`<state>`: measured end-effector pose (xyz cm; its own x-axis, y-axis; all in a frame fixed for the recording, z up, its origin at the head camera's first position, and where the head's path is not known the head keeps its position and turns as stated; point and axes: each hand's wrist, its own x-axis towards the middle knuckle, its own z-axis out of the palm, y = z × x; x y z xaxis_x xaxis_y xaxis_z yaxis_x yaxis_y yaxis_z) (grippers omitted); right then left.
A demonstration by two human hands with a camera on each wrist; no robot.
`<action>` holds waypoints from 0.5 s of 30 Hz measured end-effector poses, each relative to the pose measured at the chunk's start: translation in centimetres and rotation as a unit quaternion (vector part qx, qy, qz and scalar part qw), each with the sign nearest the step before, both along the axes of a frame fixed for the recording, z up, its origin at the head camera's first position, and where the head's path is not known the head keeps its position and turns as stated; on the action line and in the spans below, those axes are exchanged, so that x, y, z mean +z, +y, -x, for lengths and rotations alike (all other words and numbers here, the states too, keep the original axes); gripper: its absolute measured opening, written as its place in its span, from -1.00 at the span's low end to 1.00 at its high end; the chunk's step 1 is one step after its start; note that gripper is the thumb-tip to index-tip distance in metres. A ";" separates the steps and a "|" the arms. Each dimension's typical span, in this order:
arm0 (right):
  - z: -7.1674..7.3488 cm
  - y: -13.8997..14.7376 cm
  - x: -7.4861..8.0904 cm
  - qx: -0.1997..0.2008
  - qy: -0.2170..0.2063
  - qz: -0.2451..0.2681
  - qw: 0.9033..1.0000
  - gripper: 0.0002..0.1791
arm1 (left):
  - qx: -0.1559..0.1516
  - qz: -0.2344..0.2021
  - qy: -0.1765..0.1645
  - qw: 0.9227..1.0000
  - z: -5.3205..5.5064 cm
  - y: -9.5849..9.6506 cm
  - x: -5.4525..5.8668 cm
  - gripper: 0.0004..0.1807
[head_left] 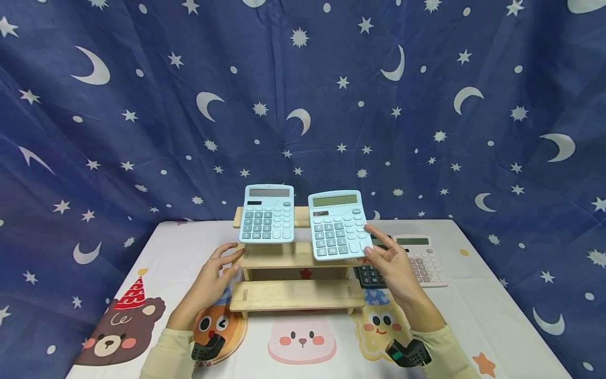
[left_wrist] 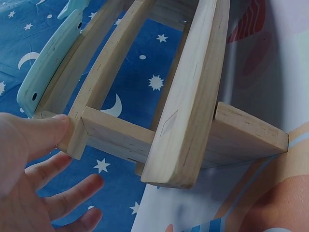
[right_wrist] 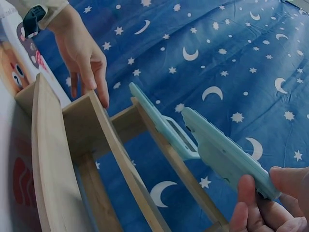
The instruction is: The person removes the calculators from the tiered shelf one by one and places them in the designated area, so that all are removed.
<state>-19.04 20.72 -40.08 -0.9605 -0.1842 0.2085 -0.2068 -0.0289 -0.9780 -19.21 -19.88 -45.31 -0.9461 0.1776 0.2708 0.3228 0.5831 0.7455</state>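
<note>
My right hand [head_left: 390,260] pinches a light blue calculator [head_left: 337,226] by its lower right edge, thumb on one face and fingers on the other. In the right wrist view this calculator [right_wrist: 227,150] hangs over the upper boards of a wooden tiered rack [head_left: 297,295]. Another light blue calculator [head_left: 268,215] leans on the rack's top tier at the left, its keys facing me. My left hand [head_left: 210,281] grips the left end of the middle board, and in the left wrist view its thumb [left_wrist: 46,128] lies against that board end while the other fingers spread below.
Behind the rack's right end, a black calculator [head_left: 371,276] and a white-and-pink calculator [head_left: 421,263] lie on the table, the black one partly hidden. A white cloth with cartoon animals [head_left: 303,342] covers the table. A dark blue star-and-moon curtain [head_left: 303,105] hangs behind.
</note>
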 end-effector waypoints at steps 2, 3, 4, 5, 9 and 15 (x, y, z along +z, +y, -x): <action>-0.1 0.1 0.0 -0.001 0.002 0.001 1.000 -0.32 | 0.000 -0.001 0.000 1.000 0.0 0.0 0.0 -0.55; -0.2 0.2 0.0 -0.002 0.001 0.001 1.000 -0.31 | 0.000 -0.001 0.000 1.000 0.0 0.0 0.0 -0.55; -0.3 0.3 0.0 -0.001 0.002 -0.001 1.000 -0.32 | 0.000 -0.001 0.001 1.000 0.0 0.0 0.0 -0.55; -0.3 0.3 0.0 -0.001 0.001 -0.002 1.000 -0.31 | 0.000 -0.001 0.001 1.000 0.0 0.0 0.0 -0.55; -0.6 0.7 0.0 -0.005 -0.002 -0.013 1.000 -0.31 | -0.002 -0.003 0.002 1.000 0.0 0.0 -0.1 -0.55; -0.9 1.2 -0.1 -0.011 0.000 -0.022 1.000 -0.32 | -0.002 -0.001 0.003 1.000 0.0 0.0 -0.1 -0.55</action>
<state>-18.19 21.94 -40.18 -0.9646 -0.1715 0.2002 -0.2063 0.0185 -0.9783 -19.26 -19.91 -45.41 -0.9434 0.1814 0.2777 0.3307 0.5805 0.7441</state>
